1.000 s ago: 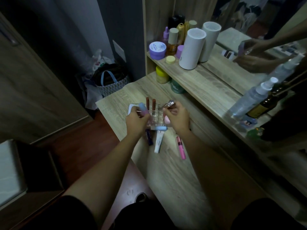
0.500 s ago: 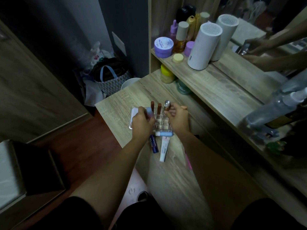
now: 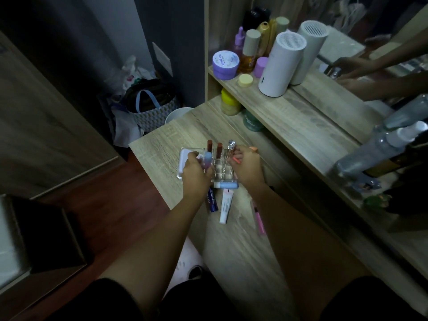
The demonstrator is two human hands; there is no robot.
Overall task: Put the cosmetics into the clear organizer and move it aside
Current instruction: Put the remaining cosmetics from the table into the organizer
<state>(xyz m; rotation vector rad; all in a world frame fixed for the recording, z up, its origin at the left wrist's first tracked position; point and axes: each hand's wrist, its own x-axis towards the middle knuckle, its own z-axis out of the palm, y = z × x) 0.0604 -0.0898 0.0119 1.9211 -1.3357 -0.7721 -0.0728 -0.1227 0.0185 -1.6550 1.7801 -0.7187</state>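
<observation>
- Since a moment ago, little has shifted: both hands stay at the clear organizer [image 3: 220, 169], and the view has crept slightly closer to the table [image 3: 243, 251].
- On the shelf [image 3: 289, 107] above the table stands one tall white cylinder [image 3: 281, 63], with its reflection behind it in the mirror.
- Left hand [image 3: 196, 176] closes its fingers around a light blue tube [image 3: 207, 159], held upright at the organizer's left side.
- Right hand [image 3: 246, 165] has its fingers curled at the organizer's right side, beside a silver-capped tube [image 3: 231, 147]; whether it grips the tube or the organizer wall I cannot tell.
- Two brown-capped lipsticks [image 3: 214, 148] stand upright in the organizer's far compartments.
- Four items lie loose on the table just in front of the organizer: one pale blue tube [image 3: 225, 185] lying crosswise against its near edge, one dark blue tube [image 3: 212, 201], one white tube [image 3: 226, 206], and one pink tube [image 3: 259, 220] partly hidden under the right forearm.
</observation>
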